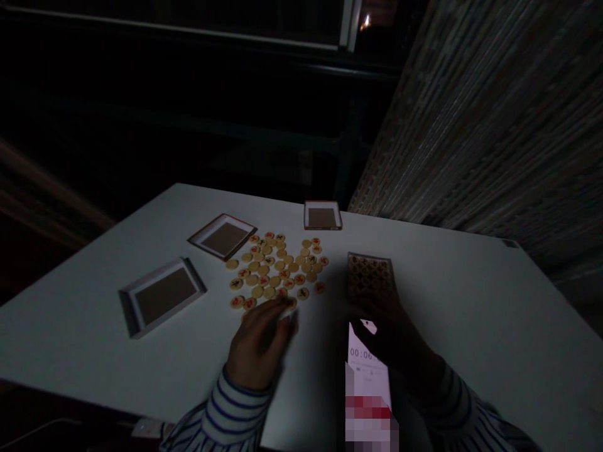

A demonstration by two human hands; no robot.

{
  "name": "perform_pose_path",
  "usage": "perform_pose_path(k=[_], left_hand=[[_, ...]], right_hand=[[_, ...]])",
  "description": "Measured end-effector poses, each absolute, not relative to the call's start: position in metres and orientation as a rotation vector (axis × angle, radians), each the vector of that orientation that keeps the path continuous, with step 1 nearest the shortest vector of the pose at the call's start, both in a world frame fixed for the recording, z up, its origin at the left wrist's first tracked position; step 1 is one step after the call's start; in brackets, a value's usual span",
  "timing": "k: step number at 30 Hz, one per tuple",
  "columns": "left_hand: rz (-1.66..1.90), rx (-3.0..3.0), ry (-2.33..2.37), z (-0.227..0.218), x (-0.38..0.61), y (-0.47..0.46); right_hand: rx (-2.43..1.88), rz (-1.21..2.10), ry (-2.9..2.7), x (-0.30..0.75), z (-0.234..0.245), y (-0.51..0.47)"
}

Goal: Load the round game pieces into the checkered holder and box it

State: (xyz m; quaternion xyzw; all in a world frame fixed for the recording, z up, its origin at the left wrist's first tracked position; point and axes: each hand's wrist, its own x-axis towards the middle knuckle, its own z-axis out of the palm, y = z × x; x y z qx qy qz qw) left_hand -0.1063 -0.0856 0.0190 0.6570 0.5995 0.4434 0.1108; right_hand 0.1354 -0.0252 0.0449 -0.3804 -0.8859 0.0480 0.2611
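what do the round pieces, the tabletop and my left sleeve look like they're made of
Round pieces: probably wood, perhaps plastic; pale tan, smooth-looking discs, no grain readable in this dim light. Tabletop: possibly laminate, an even white with a smooth finish. Left sleeve: striped cloth, woven or knit, judging by its soft folds.
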Motion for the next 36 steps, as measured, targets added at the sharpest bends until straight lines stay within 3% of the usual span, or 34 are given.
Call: perform_pose_path(k=[15,36], left_hand=[[1.106,2.376,1.764,0.001,-0.119,-0.097],[1.104,2.379,1.880,-0.015,-0.112,-0.094]], right_hand=[[-0.892,0.254,-2.600,0.098,0.049,-0.030],[-0.829,0.236,-2.712,0.080,0.049,-0.034]])
